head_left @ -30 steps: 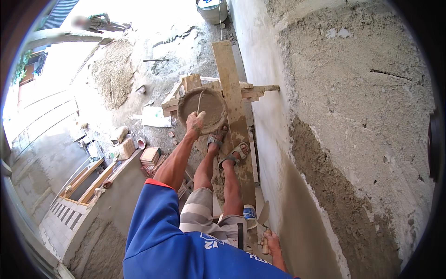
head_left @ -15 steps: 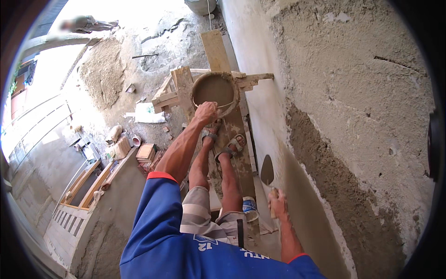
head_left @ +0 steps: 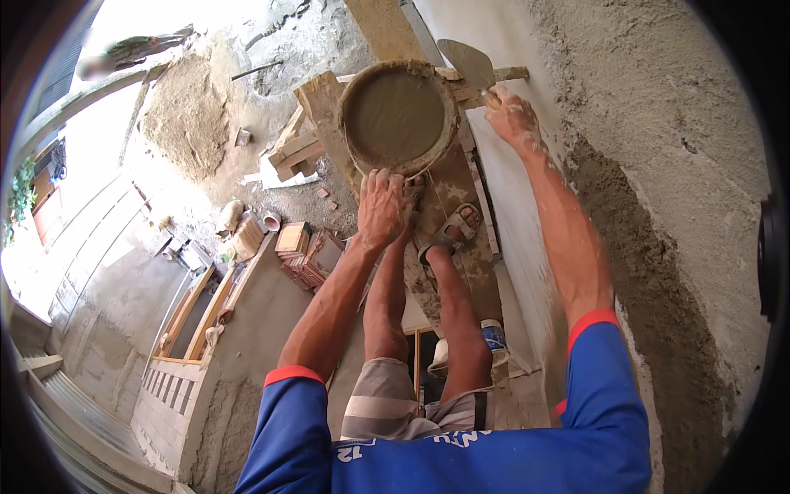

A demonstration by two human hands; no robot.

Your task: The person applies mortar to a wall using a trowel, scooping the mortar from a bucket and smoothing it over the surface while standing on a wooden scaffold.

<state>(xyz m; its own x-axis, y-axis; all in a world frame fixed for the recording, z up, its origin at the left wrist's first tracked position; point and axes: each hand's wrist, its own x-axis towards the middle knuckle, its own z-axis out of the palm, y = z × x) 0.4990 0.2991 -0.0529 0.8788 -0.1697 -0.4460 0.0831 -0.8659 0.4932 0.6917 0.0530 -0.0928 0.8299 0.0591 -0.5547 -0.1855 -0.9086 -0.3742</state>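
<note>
one round pan full of wet grey mortar, left hand gripping its rim, right hand clasping trowel

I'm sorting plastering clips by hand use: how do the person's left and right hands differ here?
The left hand grips the near rim of the round mortar pan; the right hand holds a trowel by its handle. The left hand sits low, nearer the feet; the right hand reaches further, beside the grey plastered wall. Both are bare, mortar-smeared, on blue sleeves with red cuffs.
</note>
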